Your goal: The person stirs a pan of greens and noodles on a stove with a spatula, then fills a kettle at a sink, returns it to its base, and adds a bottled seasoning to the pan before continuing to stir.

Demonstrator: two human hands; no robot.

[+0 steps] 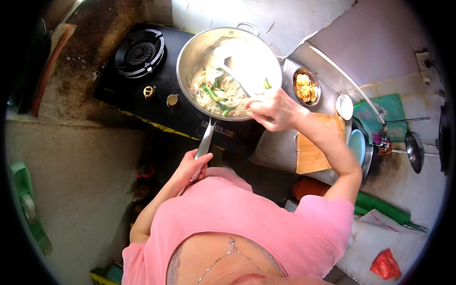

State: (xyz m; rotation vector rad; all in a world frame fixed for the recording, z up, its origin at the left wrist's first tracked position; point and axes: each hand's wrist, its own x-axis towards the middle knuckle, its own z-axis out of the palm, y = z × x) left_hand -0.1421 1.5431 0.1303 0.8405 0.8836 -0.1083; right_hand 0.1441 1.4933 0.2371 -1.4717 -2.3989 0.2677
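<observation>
A deep metal wok (181, 73) stands over the right part of a black gas stove (107, 85). My left hand (195, 164) is closed around its long metal handle (205, 140). My right hand (272, 109) grips a spatula (235, 76) near the wok's right rim, with the tool slanting down into the food. Noodles (233, 91) with green leafy vegetables (210, 93) lie in the lower left of the wok. Glare and steam wash out the upper right of its inside, and the spatula's head is only partly visible.
An unused burner (139, 53) is at the left. To the right are a metal dish of yellow-orange food (305, 87), a wooden cutting board (313, 156), a small white bowl (344, 107) and a light blue basin (356, 146). A ladle (414, 153) hangs at the far right.
</observation>
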